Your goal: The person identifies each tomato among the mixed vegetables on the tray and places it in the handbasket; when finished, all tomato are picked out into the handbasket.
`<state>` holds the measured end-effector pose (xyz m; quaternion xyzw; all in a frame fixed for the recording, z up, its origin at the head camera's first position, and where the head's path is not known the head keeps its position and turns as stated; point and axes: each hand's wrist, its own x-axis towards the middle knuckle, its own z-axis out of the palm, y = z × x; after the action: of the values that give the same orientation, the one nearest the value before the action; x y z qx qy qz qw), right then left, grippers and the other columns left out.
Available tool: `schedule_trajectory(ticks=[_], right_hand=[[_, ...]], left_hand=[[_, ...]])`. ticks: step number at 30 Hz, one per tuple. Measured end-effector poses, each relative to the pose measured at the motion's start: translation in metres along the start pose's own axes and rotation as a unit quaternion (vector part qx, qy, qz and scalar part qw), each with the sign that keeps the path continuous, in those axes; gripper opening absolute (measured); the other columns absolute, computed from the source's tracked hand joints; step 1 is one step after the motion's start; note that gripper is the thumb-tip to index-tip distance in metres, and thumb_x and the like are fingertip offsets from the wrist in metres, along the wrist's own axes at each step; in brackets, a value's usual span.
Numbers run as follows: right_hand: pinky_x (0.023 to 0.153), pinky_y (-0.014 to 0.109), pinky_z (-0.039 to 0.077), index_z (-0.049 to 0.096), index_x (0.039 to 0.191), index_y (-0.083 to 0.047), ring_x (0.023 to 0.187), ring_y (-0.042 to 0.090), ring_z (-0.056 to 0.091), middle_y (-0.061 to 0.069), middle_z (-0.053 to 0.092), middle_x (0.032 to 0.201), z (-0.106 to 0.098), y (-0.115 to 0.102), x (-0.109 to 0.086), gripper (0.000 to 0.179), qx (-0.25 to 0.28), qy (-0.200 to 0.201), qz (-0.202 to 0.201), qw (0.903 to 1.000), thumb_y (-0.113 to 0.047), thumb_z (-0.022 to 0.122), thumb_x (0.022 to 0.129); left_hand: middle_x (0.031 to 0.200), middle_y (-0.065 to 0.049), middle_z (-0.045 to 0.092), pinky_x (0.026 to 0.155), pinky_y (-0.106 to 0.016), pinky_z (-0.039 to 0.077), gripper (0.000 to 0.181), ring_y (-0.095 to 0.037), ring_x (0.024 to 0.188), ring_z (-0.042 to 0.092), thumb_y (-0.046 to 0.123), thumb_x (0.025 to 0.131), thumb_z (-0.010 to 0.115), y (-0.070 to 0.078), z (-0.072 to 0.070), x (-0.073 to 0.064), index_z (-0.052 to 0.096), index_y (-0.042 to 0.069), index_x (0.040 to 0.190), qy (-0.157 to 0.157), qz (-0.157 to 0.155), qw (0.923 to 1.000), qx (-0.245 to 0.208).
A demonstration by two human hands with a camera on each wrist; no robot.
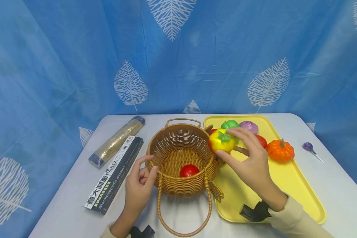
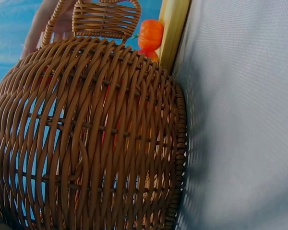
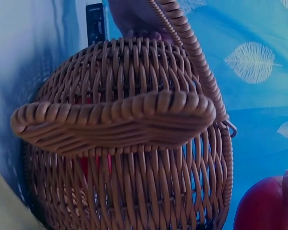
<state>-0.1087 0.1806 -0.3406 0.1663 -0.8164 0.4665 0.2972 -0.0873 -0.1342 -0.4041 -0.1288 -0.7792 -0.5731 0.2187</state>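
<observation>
A brown wicker basket [image 1: 182, 186] stands mid-table, its front handle folded down toward me; a red round toy [image 1: 189, 170] lies inside. My left hand [image 1: 139, 188] grips the basket's left rim, index finger and thumb at the edge, the other fingers curled. Between thumb and fingers, my right hand [image 1: 253, 162] holds a yellow-and-red toy fruit [image 1: 221, 141] with a green leafy top. It is in the air beside the basket's right rim, over the tray. In the right wrist view, the fruit's red side [image 3: 261, 208] shows at the lower right.
A yellow tray [image 1: 297, 195] on the right carries an orange toy pumpkin [image 1: 280, 151], a green toy vegetable [image 1: 230, 124], a purple toy [image 1: 249, 126] and red pieces. A purple lollipop [image 1: 308, 147] lies beyond it. Left are a black pasta box [image 1: 114, 175] and a clear-wrapped pasta pack [image 1: 117, 140].
</observation>
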Motion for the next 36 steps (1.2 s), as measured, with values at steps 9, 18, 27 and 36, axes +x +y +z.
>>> schedule_trajectory(ticks=[9, 18, 27, 36], right_hand=[[0.083, 0.018, 0.054, 0.067, 0.133, -0.015, 0.121, 0.017, 0.059, 0.002, 0.058, 0.139, 0.009, -0.004, 0.004, 0.065, 0.003, -0.012, -0.012, 0.9998, -0.005, 0.092, 0.074], [0.083, 0.020, 0.055, 0.067, 0.133, -0.013, 0.120, 0.020, 0.059, 0.001, 0.059, 0.137, 0.022, -0.005, 0.007, 0.063, 0.025, -0.023, -0.022, 0.9992, -0.005, 0.091, 0.076], [0.086, 0.023, 0.056, 0.066, 0.134, -0.012, 0.119, 0.021, 0.060, 0.004, 0.057, 0.140, 0.039, -0.004, 0.007, 0.062, 0.027, -0.046, -0.032, 0.9980, -0.010, 0.091, 0.077], [0.094, 0.042, 0.054, 0.067, 0.134, -0.017, 0.125, 0.020, 0.056, 0.000, 0.057, 0.140, 0.046, -0.001, 0.010, 0.061, -0.024, -0.061, -0.036, 0.9972, -0.025, 0.092, 0.078]], left_hand=[[0.056, 0.005, 0.032, 0.037, -0.021, 0.023, 0.035, -0.001, 0.046, 0.027, 0.003, 0.097, 0.069, 0.001, 0.002, 0.000, 0.063, 0.010, 0.131, 0.010, 0.011, 0.9999, -0.006], [0.056, 0.005, 0.033, 0.037, -0.020, 0.024, 0.035, -0.001, 0.046, 0.028, 0.003, 0.097, 0.069, 0.001, 0.001, -0.001, 0.062, 0.009, 0.131, 0.006, 0.010, 0.9999, -0.005], [0.056, 0.006, 0.033, 0.037, -0.020, 0.024, 0.033, 0.000, 0.046, 0.028, 0.006, 0.098, 0.068, -0.001, 0.001, -0.001, 0.061, 0.007, 0.130, 0.000, 0.002, 1.0000, 0.005], [0.057, 0.006, 0.034, 0.037, -0.021, 0.024, 0.032, -0.002, 0.046, 0.028, 0.007, 0.099, 0.067, -0.001, 0.000, -0.001, 0.061, 0.007, 0.130, -0.001, 0.002, 0.9999, 0.010]])
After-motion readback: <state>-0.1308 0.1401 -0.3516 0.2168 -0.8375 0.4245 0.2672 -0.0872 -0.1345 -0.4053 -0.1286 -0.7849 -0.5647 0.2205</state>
